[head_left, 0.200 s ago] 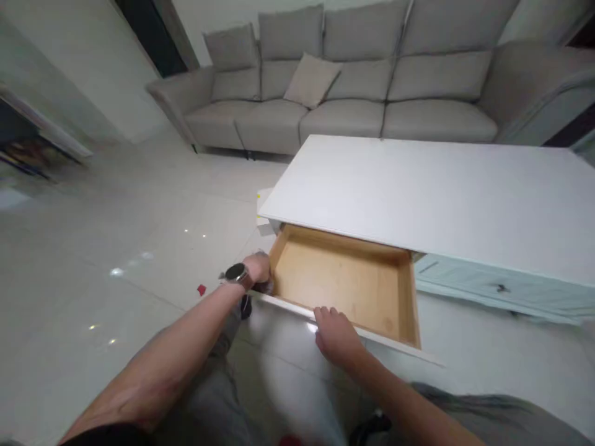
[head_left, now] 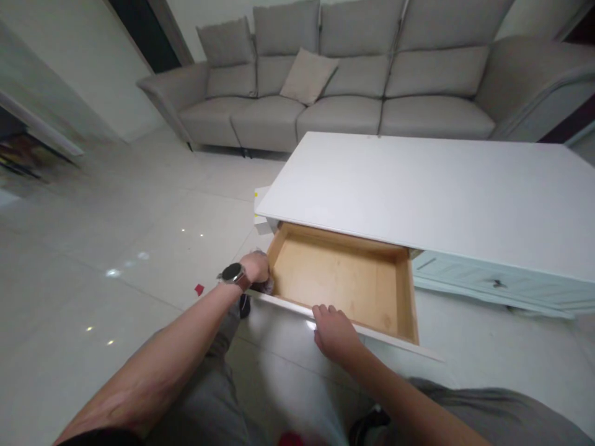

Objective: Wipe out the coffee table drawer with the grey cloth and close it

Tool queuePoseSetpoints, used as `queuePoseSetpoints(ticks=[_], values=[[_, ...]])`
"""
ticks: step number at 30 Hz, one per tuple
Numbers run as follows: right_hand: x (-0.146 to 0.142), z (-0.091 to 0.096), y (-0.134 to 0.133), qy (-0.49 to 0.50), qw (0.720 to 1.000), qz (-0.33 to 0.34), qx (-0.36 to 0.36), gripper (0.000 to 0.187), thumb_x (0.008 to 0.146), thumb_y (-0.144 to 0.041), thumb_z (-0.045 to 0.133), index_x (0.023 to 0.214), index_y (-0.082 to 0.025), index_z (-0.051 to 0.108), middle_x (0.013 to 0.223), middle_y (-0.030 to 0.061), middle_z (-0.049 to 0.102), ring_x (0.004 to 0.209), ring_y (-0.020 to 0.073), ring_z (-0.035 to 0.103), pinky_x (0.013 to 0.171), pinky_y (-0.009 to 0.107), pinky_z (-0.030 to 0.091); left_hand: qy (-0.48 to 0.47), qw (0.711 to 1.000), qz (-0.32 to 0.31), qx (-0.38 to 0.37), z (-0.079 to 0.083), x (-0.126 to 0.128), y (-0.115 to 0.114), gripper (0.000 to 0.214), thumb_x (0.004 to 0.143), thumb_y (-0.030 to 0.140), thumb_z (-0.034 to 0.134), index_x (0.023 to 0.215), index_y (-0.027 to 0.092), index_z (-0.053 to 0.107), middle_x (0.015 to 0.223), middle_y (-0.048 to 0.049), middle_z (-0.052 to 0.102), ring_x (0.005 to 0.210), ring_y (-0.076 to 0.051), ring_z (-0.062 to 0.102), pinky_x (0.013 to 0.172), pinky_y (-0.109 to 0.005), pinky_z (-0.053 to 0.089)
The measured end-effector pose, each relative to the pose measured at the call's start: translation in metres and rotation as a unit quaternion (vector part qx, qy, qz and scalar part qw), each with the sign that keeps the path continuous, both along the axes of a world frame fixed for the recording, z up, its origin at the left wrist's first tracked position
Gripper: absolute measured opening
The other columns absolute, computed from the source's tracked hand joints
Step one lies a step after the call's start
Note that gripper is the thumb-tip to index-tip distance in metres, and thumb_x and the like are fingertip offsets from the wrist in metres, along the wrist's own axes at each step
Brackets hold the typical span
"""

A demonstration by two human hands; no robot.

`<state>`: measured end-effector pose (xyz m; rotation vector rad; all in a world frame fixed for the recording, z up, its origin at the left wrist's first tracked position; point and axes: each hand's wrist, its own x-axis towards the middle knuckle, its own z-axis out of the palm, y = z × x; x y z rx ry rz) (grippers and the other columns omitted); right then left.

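Note:
A wooden drawer (head_left: 341, 272) with a white front is pulled out of the white coffee table (head_left: 409, 192). My left hand (head_left: 255, 267), with a watch (head_left: 233, 272) on its wrist, is at the drawer's front left corner. It is closed around a crumpled greyish cloth (head_left: 267, 285), which shows only in part beneath the fingers. My right hand (head_left: 333, 330) grips the top edge of the drawer front near its middle, fingers hooked over the rim.
A grey sofa (head_left: 346, 114) with a loose cushion (head_left: 309, 77) stands behind the table. On the right is a second, closed drawer (head_left: 474, 279) with a small knob. A white box (head_left: 263, 227) sits by the table's left end. A red scrap (head_left: 199, 289) lies on the tiled floor.
The view has shifted slightly. Both hands keep nearly the same places on the drawer.

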<state>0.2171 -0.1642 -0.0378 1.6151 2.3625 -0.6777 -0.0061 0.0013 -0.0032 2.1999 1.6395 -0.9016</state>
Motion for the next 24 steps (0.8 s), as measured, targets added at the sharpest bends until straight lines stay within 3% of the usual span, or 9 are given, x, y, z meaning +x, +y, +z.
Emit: queuePoseSetpoints(ticks=[3,10,15,24], values=[[0.000,-0.002,0.000,0.005,1.000,0.000,0.005,0.036,0.090,-0.011,0.048,0.124,-0.014,0.058,0.121,0.0149,0.065,0.110,0.0295,0.059,0.089,0.041,0.048,0.030,0.999,-0.021,0.015,-0.002,0.002,-0.002,0.034,0.080,0.025,0.064,0.108,0.013,0.079,0.113,-0.0208,0.076,0.113,-0.031,0.069,0.089,-0.029,0.057],[0.002,-0.005,0.002,0.000,1.000,0.000,0.003,0.035,0.089,-0.011,0.048,0.122,-0.014,0.059,0.121,0.0153,0.064,0.110,0.0297,0.059,0.090,0.042,0.048,0.022,0.999,-0.019,0.027,0.002,0.014,-0.011,0.035,0.079,0.023,0.067,0.109,0.010,0.079,0.113,-0.0240,0.075,0.108,-0.032,0.071,0.090,-0.033,0.057],[0.001,-0.005,0.001,-0.007,1.000,0.004,0.006,0.035,0.087,-0.011,0.050,0.122,-0.014,0.059,0.119,0.0146,0.065,0.109,0.0300,0.059,0.089,0.042,0.048,0.031,0.998,-0.036,0.033,0.011,0.029,-0.025,0.034,0.077,0.018,0.070,0.108,0.007,0.078,0.112,-0.0253,0.075,0.106,-0.036,0.071,0.089,-0.039,0.058],[0.001,-0.004,0.001,-0.015,1.000,0.007,0.011,0.036,0.088,-0.012,0.050,0.123,-0.014,0.059,0.119,0.0147,0.065,0.109,0.0305,0.059,0.088,0.042,0.049,0.026,0.996,-0.083,0.008,0.012,0.058,-0.034,0.036,0.071,0.019,0.075,0.106,0.010,0.079,0.105,-0.0232,0.076,0.105,-0.034,0.072,0.087,-0.036,0.058]])
